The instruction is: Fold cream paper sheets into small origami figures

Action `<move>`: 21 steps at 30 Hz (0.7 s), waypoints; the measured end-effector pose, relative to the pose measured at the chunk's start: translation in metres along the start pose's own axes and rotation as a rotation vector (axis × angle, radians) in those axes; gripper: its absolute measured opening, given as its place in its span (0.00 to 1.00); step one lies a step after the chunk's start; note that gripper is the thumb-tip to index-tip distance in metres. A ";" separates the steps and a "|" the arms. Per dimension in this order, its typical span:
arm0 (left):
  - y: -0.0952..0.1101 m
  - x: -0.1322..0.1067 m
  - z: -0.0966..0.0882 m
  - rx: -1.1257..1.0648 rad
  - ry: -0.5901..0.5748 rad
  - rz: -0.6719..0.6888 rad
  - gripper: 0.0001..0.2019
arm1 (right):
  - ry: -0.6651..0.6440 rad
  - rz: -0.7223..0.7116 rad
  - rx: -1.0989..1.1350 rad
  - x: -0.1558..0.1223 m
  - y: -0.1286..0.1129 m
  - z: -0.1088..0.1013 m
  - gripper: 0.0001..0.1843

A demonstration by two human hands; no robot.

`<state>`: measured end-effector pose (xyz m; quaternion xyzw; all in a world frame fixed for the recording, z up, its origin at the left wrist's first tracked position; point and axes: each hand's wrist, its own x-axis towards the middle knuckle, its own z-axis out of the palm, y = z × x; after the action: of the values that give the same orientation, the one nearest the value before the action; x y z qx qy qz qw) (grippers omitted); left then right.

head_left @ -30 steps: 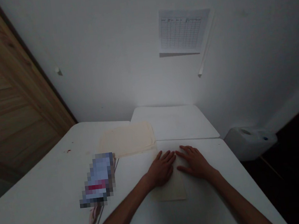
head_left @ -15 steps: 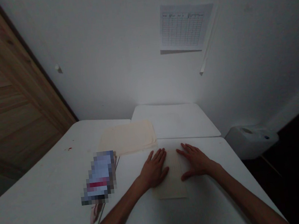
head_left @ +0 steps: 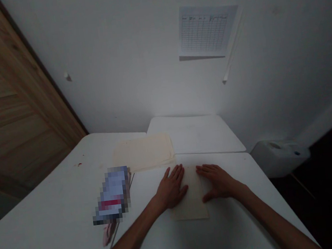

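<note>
A pale cream folded cloth (head_left: pixel 192 207) lies flat on the white table (head_left: pixel 156 245) in front of me. My left hand (head_left: pixel 171 188) rests flat on its left side, fingers stretched forward and thumb pointing inward. Along the cloth's right edge is my right hand (head_left: pixel 218 180), thumb held apart from the fingers, with the fingertips at the far right corner. Neither hand grips anything. Farther back and to the left, a larger cream cloth (head_left: pixel 143 153) is spread out flat.
A blurred-out bluish item (head_left: pixel 112 194) lies left of my left forearm, with a pinkish cloth (head_left: pixel 108 233) under it. A printed sheet (head_left: pixel 208 31) hangs on the wall. A white plastic container (head_left: pixel 277 157) stands beyond the table's right edge. A wooden door (head_left: pixel 16 101) is at left.
My right hand's fingers have drawn closer together and turned slightly inward along the cloth's edge. My left hand stays in place on the cloth. The view has shifted very slightly.
</note>
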<state>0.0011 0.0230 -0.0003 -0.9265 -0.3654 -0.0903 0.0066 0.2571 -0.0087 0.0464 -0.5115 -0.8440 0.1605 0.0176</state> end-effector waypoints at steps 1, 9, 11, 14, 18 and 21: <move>0.000 0.000 0.000 0.002 0.001 -0.002 0.32 | -0.006 0.001 -0.001 -0.001 0.000 0.001 0.63; 0.000 -0.001 0.002 0.003 0.021 -0.028 0.32 | -0.074 0.027 -0.015 -0.003 -0.006 0.006 0.69; -0.001 -0.002 0.001 0.003 0.023 -0.036 0.33 | -0.093 0.039 -0.011 -0.003 -0.008 0.007 0.71; -0.002 -0.007 -0.002 0.012 0.019 -0.044 0.33 | -0.121 0.042 -0.001 -0.003 -0.009 0.008 0.73; -0.006 -0.017 -0.003 0.022 0.016 -0.058 0.35 | -0.153 0.047 0.012 -0.002 -0.011 0.008 0.75; -0.007 -0.023 -0.004 0.025 0.033 -0.076 0.36 | -0.166 0.048 0.015 -0.002 -0.012 0.009 0.76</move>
<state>-0.0212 0.0124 -0.0010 -0.9102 -0.4011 -0.1013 0.0210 0.2456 -0.0178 0.0417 -0.5162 -0.8289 0.2090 -0.0527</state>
